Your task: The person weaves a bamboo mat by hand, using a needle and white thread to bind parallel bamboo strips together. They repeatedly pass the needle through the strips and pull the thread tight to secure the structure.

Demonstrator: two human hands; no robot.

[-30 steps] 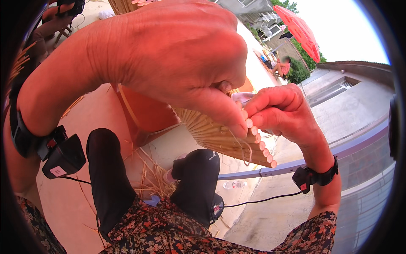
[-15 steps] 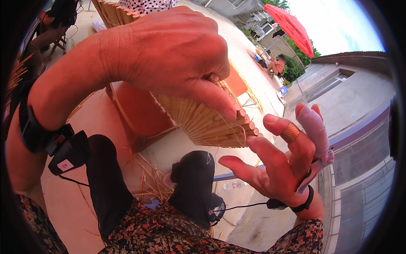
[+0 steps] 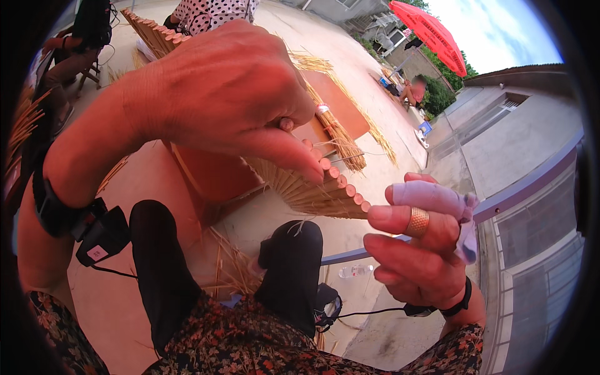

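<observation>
A fan-like piece of bound straw stalks (image 3: 312,195) with a row of round cut ends hangs in front of me. My left hand (image 3: 231,94) is closed over its upper edge, thumb pressed along the stalk ends, and covers much of it. At the lower right end of that row is my right hand (image 3: 419,237), with a gold ring and a cloth-wrapped finger. Its fingers are bent together, and what they hold, if anything, is too small to make out. A thin pale thread (image 3: 369,152) runs out from the stalk ends.
Past the piece, a tied straw bundle (image 3: 340,140) lies by a reddish board (image 3: 344,106). Loose straw (image 3: 228,262) and a clear plastic bottle (image 3: 356,271) lie on the ground. Other people sit farther off, one near a red umbrella (image 3: 431,37). A building wall (image 3: 519,137) stands right.
My left hand has shifted left and down, showing more stalk ends. My right hand's spread fingers have drawn together and turned toward the end of the row.
</observation>
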